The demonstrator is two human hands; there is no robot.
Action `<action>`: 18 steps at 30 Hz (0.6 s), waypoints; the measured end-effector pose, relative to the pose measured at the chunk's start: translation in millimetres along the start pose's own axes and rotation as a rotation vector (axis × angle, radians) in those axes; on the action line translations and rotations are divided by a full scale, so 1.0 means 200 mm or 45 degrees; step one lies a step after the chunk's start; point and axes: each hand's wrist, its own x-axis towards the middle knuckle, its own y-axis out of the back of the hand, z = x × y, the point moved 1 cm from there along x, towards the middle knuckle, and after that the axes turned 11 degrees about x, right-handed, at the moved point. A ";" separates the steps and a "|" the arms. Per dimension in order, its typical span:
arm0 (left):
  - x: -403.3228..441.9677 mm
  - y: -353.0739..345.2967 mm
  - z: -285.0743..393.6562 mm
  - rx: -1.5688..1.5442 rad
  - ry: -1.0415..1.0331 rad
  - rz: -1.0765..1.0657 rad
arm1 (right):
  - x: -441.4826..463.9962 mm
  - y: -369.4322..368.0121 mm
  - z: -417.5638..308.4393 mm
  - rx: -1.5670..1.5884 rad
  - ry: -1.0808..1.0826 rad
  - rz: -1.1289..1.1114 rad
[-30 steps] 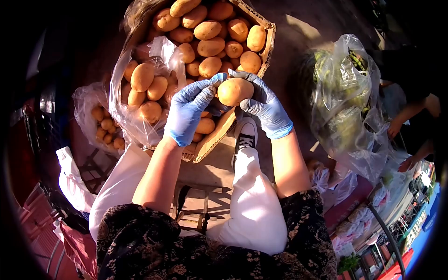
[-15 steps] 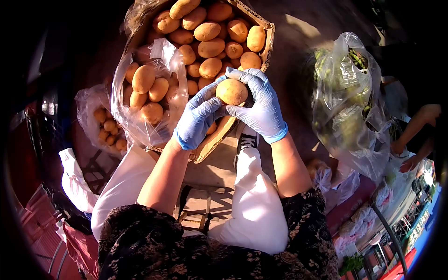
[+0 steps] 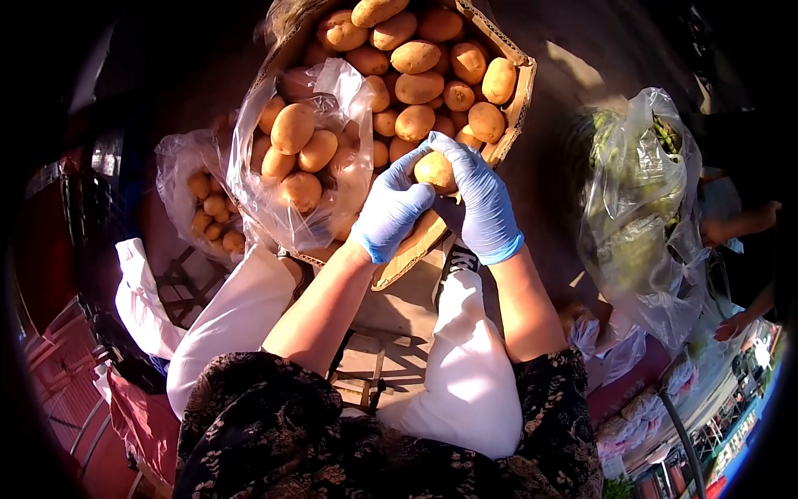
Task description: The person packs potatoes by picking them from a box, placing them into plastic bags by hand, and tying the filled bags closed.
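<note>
Between my two gloved hands is one potato (image 3: 435, 172), held above the near edge of a cardboard box (image 3: 522, 100). My left hand (image 3: 391, 208), in a light blue glove, closes on the potato's left side. The fingers of my right hand (image 3: 478, 195), gloved the same way, curl over its top and right side. Many loose potatoes (image 3: 420, 86) fill the box beyond my hands. At the box's left side, a clear plastic bag (image 3: 249, 166) holds several more potatoes (image 3: 293, 128).
Left of the box, a smaller clear bag (image 3: 170, 187) holds small potatoes (image 3: 214, 205). At the right stands a large clear bag (image 3: 640, 241) of green produce. Another person's hand (image 3: 731, 325) and arm show at the right edge. My knees flank the box's near side.
The potato has turned between my hands, and my fingers have closed further around it. The box and bags have shifted right in view. The other person's arms have moved.
</note>
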 end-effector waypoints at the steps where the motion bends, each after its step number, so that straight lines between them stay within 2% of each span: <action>1: -0.01 0.02 0.00 0.134 -0.039 0.074 | 0.00 -0.02 0.00 0.082 -0.056 0.041; 4: -0.08 0.09 0.04 -0.044 -0.135 0.068 | 0.05 -0.13 -0.03 0.169 0.046 -0.137; 5: -0.10 0.15 0.09 0.046 -0.068 0.105 | 0.07 -0.14 -0.06 0.166 0.138 -0.205; 6: -0.10 0.19 0.12 0.138 -0.232 0.193 | 0.10 -0.15 -0.08 0.175 0.169 -0.194; 8: -0.11 0.32 0.20 0.735 -0.489 0.423 | 0.14 -0.08 -0.05 0.118 0.054 -0.092; 9: -0.10 0.41 0.22 1.119 -0.678 0.526 | 0.16 -0.04 -0.05 0.114 -0.153 -0.050; 10: -0.09 0.46 0.24 1.506 -0.874 0.628 | 0.17 -0.01 0.01 -0.003 -0.229 -0.024; 13: -0.08 0.49 0.18 2.358 -0.779 0.667 | 0.17 -0.04 0.09 -0.556 -0.334 -0.301; 15: -0.07 0.49 0.10 2.387 -0.776 0.692 | 0.18 -0.10 0.11 -0.840 -0.368 -0.521; 18: -0.08 0.49 0.09 2.451 -0.800 0.706 | 0.16 -0.20 0.24 -1.248 -0.276 -0.463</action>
